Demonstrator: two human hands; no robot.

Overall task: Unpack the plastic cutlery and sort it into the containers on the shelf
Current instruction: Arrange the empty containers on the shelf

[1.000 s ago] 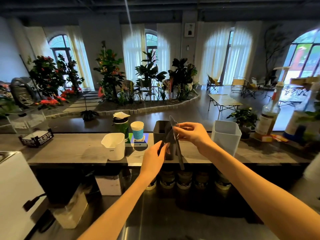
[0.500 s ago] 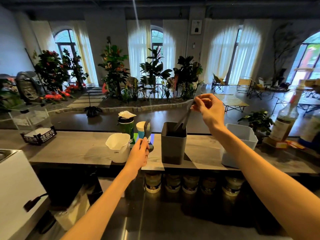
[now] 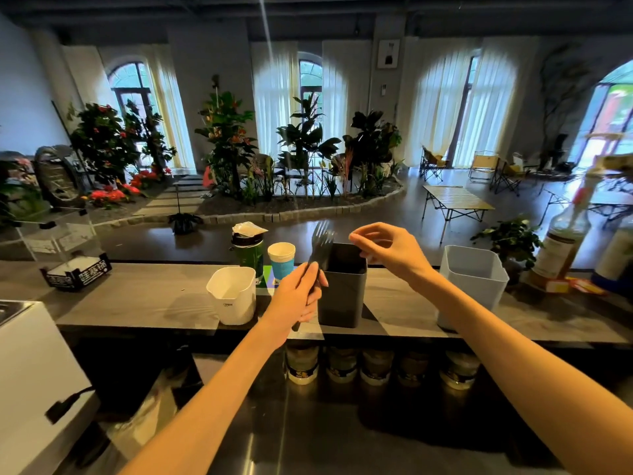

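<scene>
Three containers stand on the grey shelf (image 3: pixel 144 296): a white one (image 3: pixel 233 296) on the left, a dark grey one (image 3: pixel 342 289) in the middle and a pale grey one (image 3: pixel 474 279) on the right. My left hand (image 3: pixel 298 296) grips a black plastic fork (image 3: pixel 320 245) by its handle, tines up and blurred, just left of the dark container. My right hand (image 3: pixel 387 250) hovers over the dark container's rim with fingers loosely curled and nothing visible in them. What lies inside the containers is hidden.
A green bottle (image 3: pixel 248 252) and a blue paper cup (image 3: pixel 281 260) stand behind the white container. A syrup bottle (image 3: pixel 561 241) stands at the right, a black napkin tray (image 3: pixel 77 274) at the left. Several jars (image 3: pixel 342 365) sit under the shelf. A white appliance (image 3: pixel 30 378) stands at the lower left.
My right hand has let go of the cutlery it held over the dark container and dropped lower. My left hand has lifted its black fork up beside that container.
</scene>
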